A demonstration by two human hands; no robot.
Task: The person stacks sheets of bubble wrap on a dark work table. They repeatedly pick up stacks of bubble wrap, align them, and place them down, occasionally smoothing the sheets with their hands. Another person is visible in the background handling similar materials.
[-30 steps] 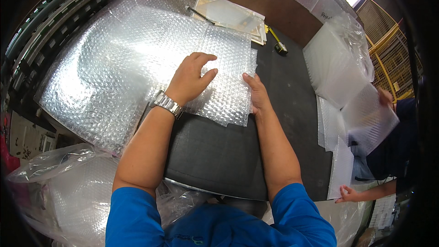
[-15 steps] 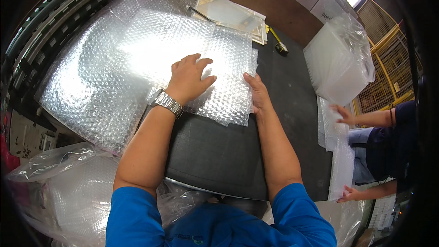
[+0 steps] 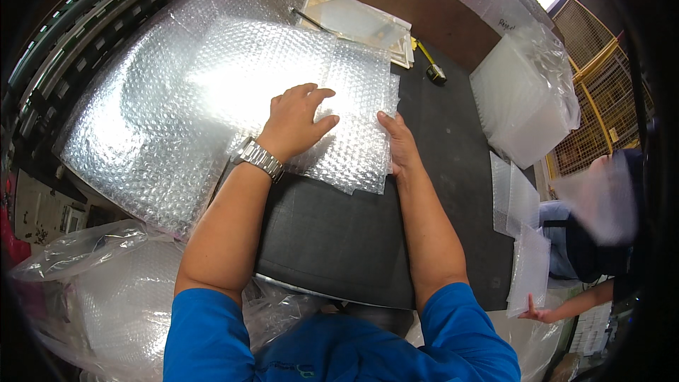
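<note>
Clear bubble wrap sheets (image 3: 339,148) lie in a loose stack on the black table. My left hand (image 3: 297,117), with a metal watch at the wrist, rests on top of them with its fingers spread. At the stack's right edge, my right hand (image 3: 397,143) has its thumb on the top sheet and its other fingers along the side, partly hidden. More bubble wrap (image 3: 141,127) spreads out to the left, shiny with glare.
Behind the stack are framed papers (image 3: 353,18) and a yellow tape measure (image 3: 434,72). A bagged stack of translucent sheets (image 3: 520,95) stands at right. There a co-worker's hand (image 3: 541,311) touches bubble pouches (image 3: 529,269). Rollers (image 3: 78,49) run at far left.
My hands have barely moved; the left shifted slightly right. The co-worker's upper hand has drawn back to the right, lifting a blurred translucent sheet off the pile.
</note>
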